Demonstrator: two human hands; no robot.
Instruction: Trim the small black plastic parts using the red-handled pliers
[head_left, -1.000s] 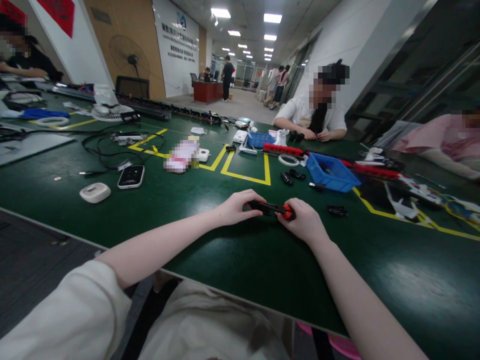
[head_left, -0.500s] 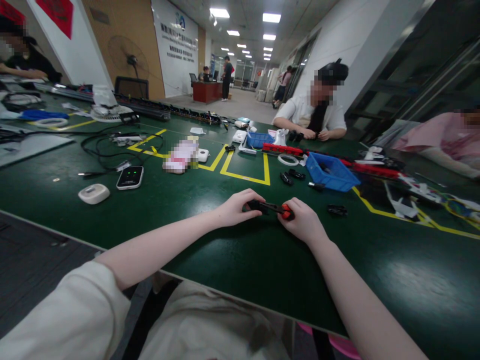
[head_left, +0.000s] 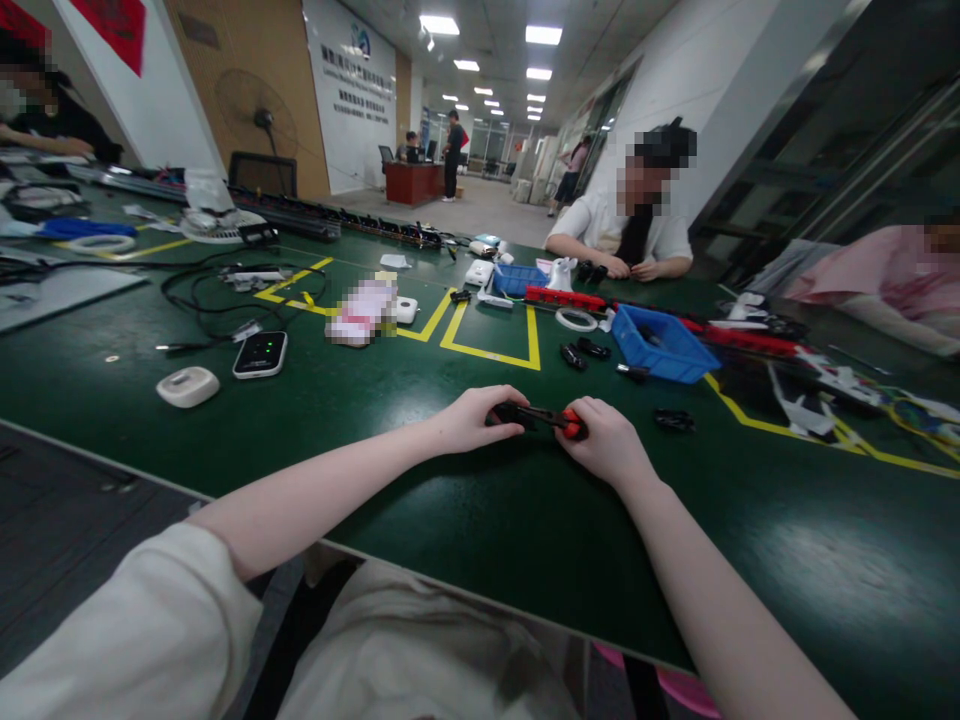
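Over the green table, my left hand (head_left: 480,418) pinches a small black piece (head_left: 513,412) between thumb and fingers. Its exact kind cannot be made out. My right hand (head_left: 606,440) is closed around the red handles of a pair of pliers (head_left: 573,424). The dark jaws of the pliers point left and meet the black piece, but whether they grip it is too small to tell. Beyond my hands lie small black bundles (head_left: 594,348), and another black bundle (head_left: 675,420) rests to the right of my right hand.
A blue bin (head_left: 664,345) stands ahead to the right, with a red strip (head_left: 566,299) behind it. Left of my hands are a white-edged device (head_left: 260,355), a white rounded case (head_left: 187,388), a phone (head_left: 364,312) and black cables (head_left: 195,300). A person (head_left: 622,235) sits across the table.
My left hand's fingers have dropped very slightly. Both hands keep their hold, and the things on the table have stayed where they were.
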